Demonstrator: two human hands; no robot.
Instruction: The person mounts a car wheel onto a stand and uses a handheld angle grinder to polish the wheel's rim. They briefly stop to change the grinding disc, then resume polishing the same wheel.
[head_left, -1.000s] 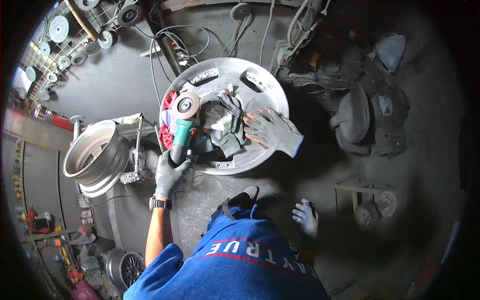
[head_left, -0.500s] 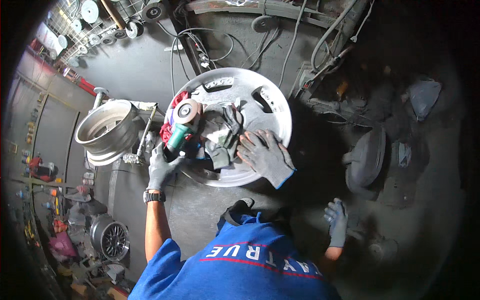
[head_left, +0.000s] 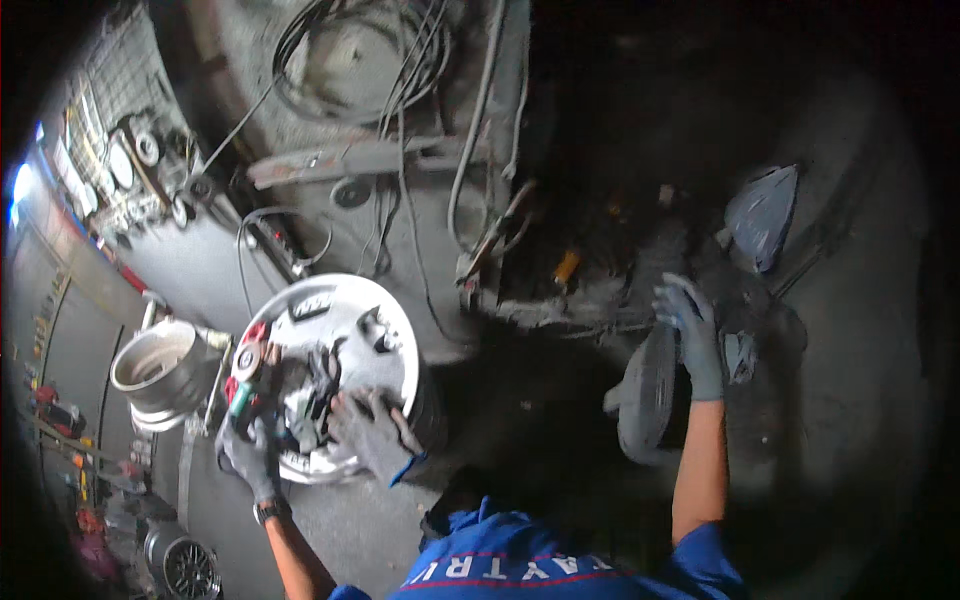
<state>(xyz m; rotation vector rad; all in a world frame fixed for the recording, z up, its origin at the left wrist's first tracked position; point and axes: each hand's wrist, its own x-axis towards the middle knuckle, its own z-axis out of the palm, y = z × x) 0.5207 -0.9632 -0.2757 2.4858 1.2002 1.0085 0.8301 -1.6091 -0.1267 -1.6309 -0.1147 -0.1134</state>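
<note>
An angle grinder (head_left: 240, 397) with a green body and a round disc lies on the pale wheel rim (head_left: 405, 345), among red cloth and dark rags. My left hand (head_left: 252, 458), in a grey glove, is closed around the grinder's rear end at the rim's near left edge. A spare pair of grey gloves (head_left: 375, 437) rests on the rim's right side. Far to the right, my right hand (head_left: 697, 345), also gloved, is stretched out with its fingers apart. It holds nothing and appears over a large grey rounded object (head_left: 648, 400) in the shadow.
Another rim (head_left: 155, 368) sits on a stand at left. A dark spoked wheel (head_left: 185, 570) lies at lower left. Grinding discs hang on a wire rack (head_left: 115, 130). A coiled hose (head_left: 290, 75) and cables run along the back. A pale plastic bag (head_left: 763, 218) lies far right.
The view has swung right, so the rim sits further left. My right arm has stretched forward over the grey rounded object. My left hand stays at the grinder.
</note>
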